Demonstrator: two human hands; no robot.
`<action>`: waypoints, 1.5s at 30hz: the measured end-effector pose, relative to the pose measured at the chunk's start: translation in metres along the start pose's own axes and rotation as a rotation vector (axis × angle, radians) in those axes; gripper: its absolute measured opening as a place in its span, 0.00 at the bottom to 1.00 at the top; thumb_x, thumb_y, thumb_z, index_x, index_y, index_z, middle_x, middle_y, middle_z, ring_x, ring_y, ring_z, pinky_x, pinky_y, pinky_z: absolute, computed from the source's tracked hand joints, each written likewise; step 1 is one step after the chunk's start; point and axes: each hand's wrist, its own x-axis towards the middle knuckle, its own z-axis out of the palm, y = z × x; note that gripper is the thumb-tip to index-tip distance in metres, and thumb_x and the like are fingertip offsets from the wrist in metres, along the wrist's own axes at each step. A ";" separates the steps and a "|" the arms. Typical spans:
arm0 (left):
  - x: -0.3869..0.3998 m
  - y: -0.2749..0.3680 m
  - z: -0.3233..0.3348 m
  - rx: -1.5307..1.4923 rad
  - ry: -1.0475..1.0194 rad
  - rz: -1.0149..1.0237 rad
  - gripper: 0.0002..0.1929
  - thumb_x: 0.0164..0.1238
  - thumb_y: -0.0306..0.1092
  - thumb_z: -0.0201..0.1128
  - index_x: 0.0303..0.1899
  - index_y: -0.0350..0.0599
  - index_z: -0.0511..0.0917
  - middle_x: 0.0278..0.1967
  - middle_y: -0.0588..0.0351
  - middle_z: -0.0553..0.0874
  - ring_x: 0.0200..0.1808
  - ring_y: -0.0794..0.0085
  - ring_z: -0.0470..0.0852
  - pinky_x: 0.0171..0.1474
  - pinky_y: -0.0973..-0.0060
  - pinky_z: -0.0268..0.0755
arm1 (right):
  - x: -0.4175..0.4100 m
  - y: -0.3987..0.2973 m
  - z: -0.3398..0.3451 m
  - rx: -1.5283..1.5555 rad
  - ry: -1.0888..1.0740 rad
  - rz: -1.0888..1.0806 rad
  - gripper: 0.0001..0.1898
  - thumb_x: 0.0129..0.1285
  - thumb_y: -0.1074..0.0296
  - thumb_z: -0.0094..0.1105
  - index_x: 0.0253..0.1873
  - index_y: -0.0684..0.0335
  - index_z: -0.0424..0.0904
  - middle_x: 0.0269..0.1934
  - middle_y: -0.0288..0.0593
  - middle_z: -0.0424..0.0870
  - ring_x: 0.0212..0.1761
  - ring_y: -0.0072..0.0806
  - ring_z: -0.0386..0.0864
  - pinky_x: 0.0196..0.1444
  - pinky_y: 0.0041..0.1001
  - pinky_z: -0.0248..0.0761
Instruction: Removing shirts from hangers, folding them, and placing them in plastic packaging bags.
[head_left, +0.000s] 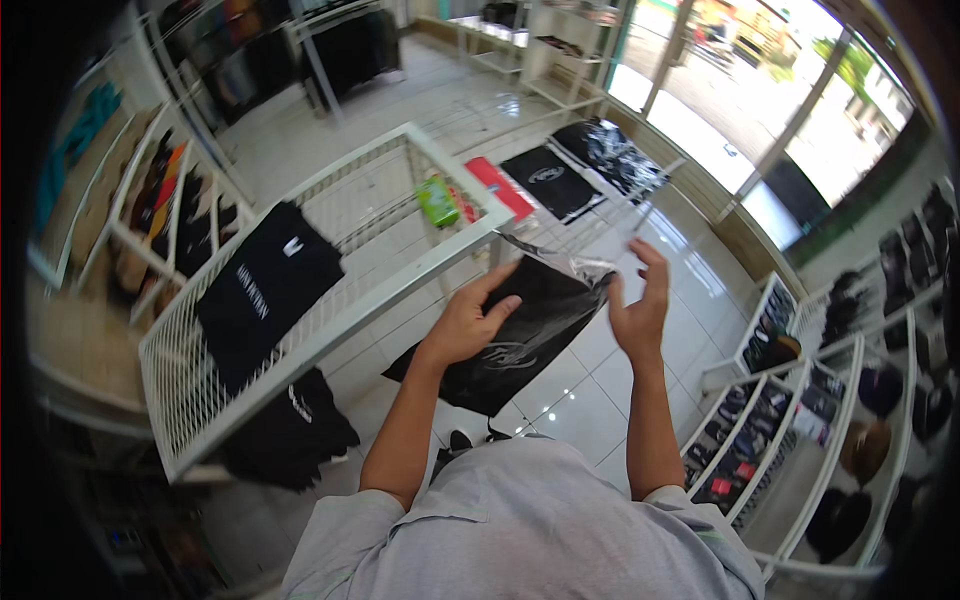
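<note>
Before my body hangs a black garment in a clear plastic bag (525, 337), with a light print on its front. My left hand (476, 319) grips its left side, thumb on the near face and fingers partly behind. At the bag's upper right corner, my right hand (639, 300) has its fingers spread; the thumb side is by the crumpled plastic, and whether it touches cannot be told. A folded black shirt with white print (266, 289) lies on the white wire-mesh rack (337, 330) to the left. On its far end is a green packet (437, 201).
Beyond the rack lie a red package (499, 187), a flat black garment (551, 180) and a plastic-wrapped black one (611, 157). More black clothing (300, 435) is under the rack. Shelves with caps (862, 450) stand at the right, clothes racks at the back left, glass doors at the upper right.
</note>
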 end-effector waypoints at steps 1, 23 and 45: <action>0.012 0.000 0.006 -0.016 -0.043 0.018 0.24 0.77 0.29 0.65 0.70 0.34 0.75 0.65 0.43 0.84 0.66 0.59 0.82 0.71 0.69 0.69 | 0.001 -0.011 -0.007 -0.005 -0.080 -0.111 0.24 0.59 0.78 0.61 0.62 0.64 0.80 0.66 0.54 0.79 0.63 0.46 0.80 0.64 0.42 0.74; 0.229 -0.062 0.128 0.341 -0.422 -0.242 0.12 0.58 0.32 0.77 0.38 0.35 0.86 0.27 0.50 0.86 0.30 0.68 0.84 0.38 0.69 0.75 | 0.091 0.249 -0.142 -0.492 -0.312 0.270 0.08 0.56 0.64 0.78 0.38 0.57 0.89 0.66 0.49 0.82 0.76 0.56 0.68 0.73 0.52 0.61; 0.401 -0.318 0.153 -1.079 0.547 -0.194 0.50 0.74 0.69 0.59 0.82 0.40 0.54 0.80 0.44 0.65 0.80 0.58 0.64 0.82 0.61 0.52 | 0.340 0.390 0.084 0.670 -0.216 0.407 0.07 0.81 0.67 0.59 0.46 0.62 0.78 0.29 0.22 0.72 0.31 0.09 0.67 0.34 0.16 0.60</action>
